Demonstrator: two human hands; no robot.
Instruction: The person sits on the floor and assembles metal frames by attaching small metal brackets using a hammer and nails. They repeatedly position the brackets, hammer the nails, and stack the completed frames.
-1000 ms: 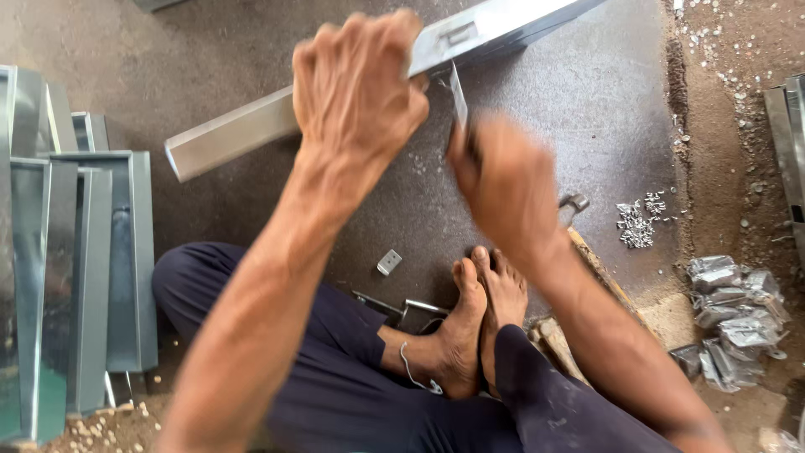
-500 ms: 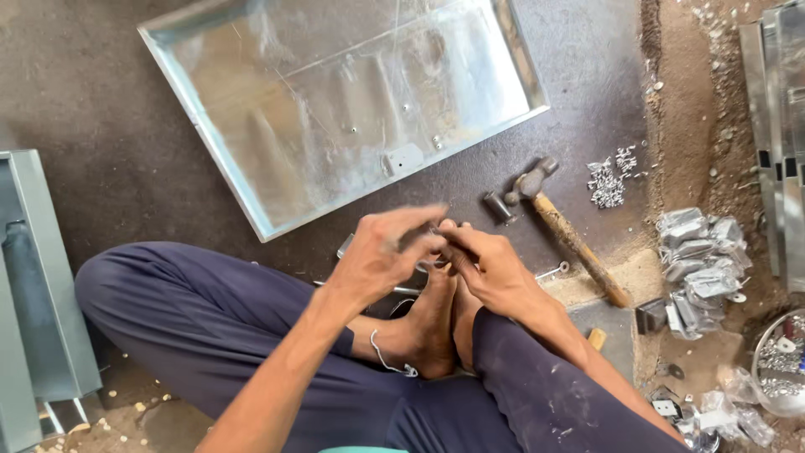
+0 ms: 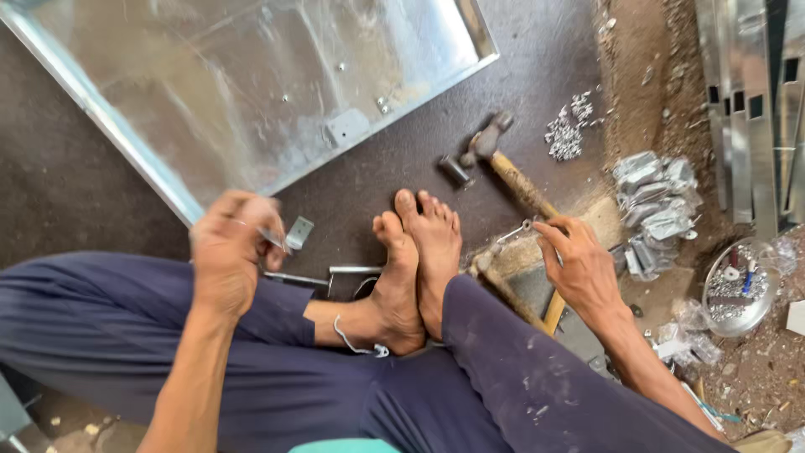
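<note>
I sit cross-legged on the floor with my bare feet [image 3: 415, 260] together in front of me. My left hand [image 3: 225, 262], blurred, is raised over my left knee and pinches a small thin metal piece [image 3: 272, 240], close to a small bent bracket [image 3: 298, 231] on the floor. My right hand [image 3: 580, 267] rests by my right knee, fingertips closed on a small metal pin [image 3: 516, 232] with a ring end. Just beyond it lies a hammer [image 3: 503, 164] with a wooden handle.
A large shallow sheet-metal tray [image 3: 101, 126] lies ahead on the dark floor. A short metal punch [image 3: 455, 170], a heap of small fasteners [image 3: 566, 134], shiny folded metal parts [image 3: 658, 201], a bowl of fasteners [image 3: 738, 289] and stacked metal channels [image 3: 746, 109] lie to the right.
My hands, together over my feet half a second ago, have parted: the left moved left and up, the right moved right toward the hammer handle. The tray lies flat.
</note>
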